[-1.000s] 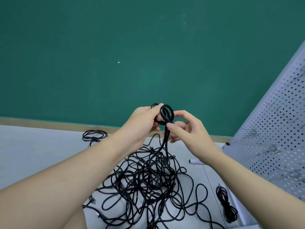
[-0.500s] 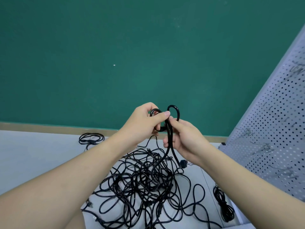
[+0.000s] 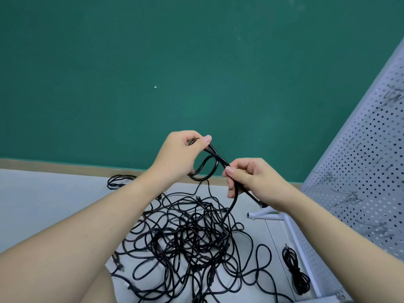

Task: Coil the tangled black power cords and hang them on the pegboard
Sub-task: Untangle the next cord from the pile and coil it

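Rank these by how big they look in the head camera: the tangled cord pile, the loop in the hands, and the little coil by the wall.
1. Tangled cord pile
2. Loop in the hands, though it is nearer the camera
3. Little coil by the wall

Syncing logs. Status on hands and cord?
Left hand holds small coil. Right hand grips same cord. Tail runs into tangled pile. Pegboard hooks bare.

text: none legible | labels: none | brands: none | numbers: none | signs: none
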